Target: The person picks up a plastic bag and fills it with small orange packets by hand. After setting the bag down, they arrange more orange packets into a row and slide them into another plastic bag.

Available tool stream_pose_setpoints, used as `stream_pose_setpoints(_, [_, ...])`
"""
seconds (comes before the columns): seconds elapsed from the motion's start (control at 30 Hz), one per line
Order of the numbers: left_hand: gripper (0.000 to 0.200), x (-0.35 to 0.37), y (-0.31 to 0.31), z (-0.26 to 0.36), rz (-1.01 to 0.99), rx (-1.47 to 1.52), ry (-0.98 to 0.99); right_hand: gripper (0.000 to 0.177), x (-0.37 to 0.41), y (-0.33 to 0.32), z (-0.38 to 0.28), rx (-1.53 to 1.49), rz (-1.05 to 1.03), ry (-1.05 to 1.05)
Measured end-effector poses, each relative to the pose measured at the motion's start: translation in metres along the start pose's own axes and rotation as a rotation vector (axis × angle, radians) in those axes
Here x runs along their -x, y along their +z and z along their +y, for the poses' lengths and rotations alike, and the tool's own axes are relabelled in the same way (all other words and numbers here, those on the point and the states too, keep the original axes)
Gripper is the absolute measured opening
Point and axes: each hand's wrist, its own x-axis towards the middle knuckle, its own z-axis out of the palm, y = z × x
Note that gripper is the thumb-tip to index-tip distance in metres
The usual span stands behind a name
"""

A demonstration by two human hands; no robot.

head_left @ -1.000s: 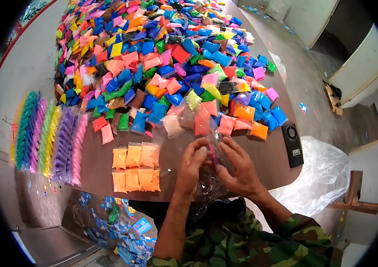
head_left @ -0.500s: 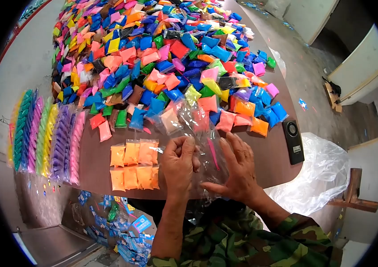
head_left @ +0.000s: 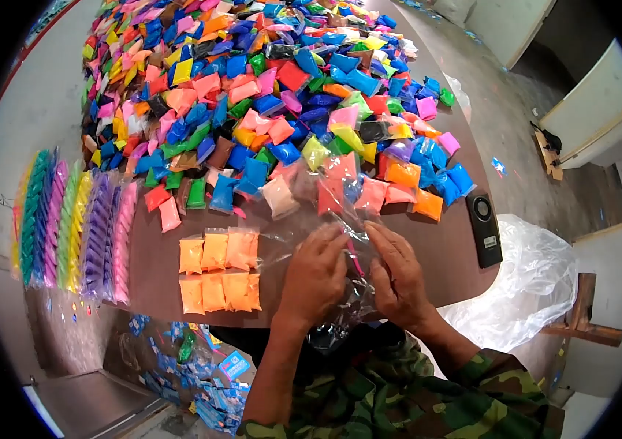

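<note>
**A:** Dead centre, a clear crinkled plastic bag (head_left: 355,296), glossy and creased, is held between both hands over the near edge of the smooth brown counter (head_left: 157,263).

**B:** Left hand (head_left: 316,278) and right hand (head_left: 399,274) meet on it, fingers (head_left: 336,238) curled in and pinching the thin film. A slim pink strip (head_left: 355,257) shows between them.

**A:** Just left, square orange packets (head_left: 221,271) lie flat in two tidy rows.

**B:** Beyond, a heap of puffy multicoloured packets (head_left: 252,95). Off right, a flat black rectangular device (head_left: 485,228).
</note>
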Motion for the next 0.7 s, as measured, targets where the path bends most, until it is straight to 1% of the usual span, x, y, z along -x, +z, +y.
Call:
stream_pose_setpoints(0.03, [0.038,-0.004,0.006,-0.006,-0.035,-0.212,0.086,0.046,-0.001,0.001,-0.003,-0.041,0.005,0.015])
stream_pose_setpoints(0.13, [0.044,-0.005,0.016,-0.009,-0.001,-0.288,0.118,0.042,-0.005,0.0,-0.007,-0.094,-0.001,0.006])
stream_pose_setpoints(0.23, [0.049,-0.005,0.012,-0.005,-0.093,-0.181,0.039,0.039,-0.008,-0.002,-0.004,-0.054,-0.019,-0.034])
stream_pose_setpoints(0.33, [0.054,-0.007,0.003,0.001,-0.01,-0.505,0.151,0.037,-0.008,-0.001,-0.004,-0.036,-0.016,-0.036])
stream_pose_setpoints(0.37, [0.056,-0.011,-0.001,0.004,0.026,-0.529,0.14,0.036,-0.007,-0.001,-0.004,-0.034,-0.009,-0.024])
stream_pose_setpoints(0.43, [0.061,-0.027,-0.01,0.004,0.103,-0.576,0.117,0.035,-0.006,-0.002,-0.003,-0.056,-0.037,-0.017])
stream_pose_setpoints(0.53, [0.063,-0.043,-0.004,-0.017,0.12,-0.501,0.109,0.035,-0.008,-0.002,-0.009,-0.107,-0.052,-0.025])
stream_pose_setpoints(0.63, [0.059,-0.051,0.0,-0.025,0.152,-0.484,0.178,0.035,-0.011,-0.003,-0.007,-0.093,-0.026,-0.046])
stream_pose_setpoints(0.7, [0.057,-0.049,-0.001,-0.02,0.14,-0.489,0.156,0.036,-0.01,-0.004,-0.005,-0.059,-0.018,-0.029])
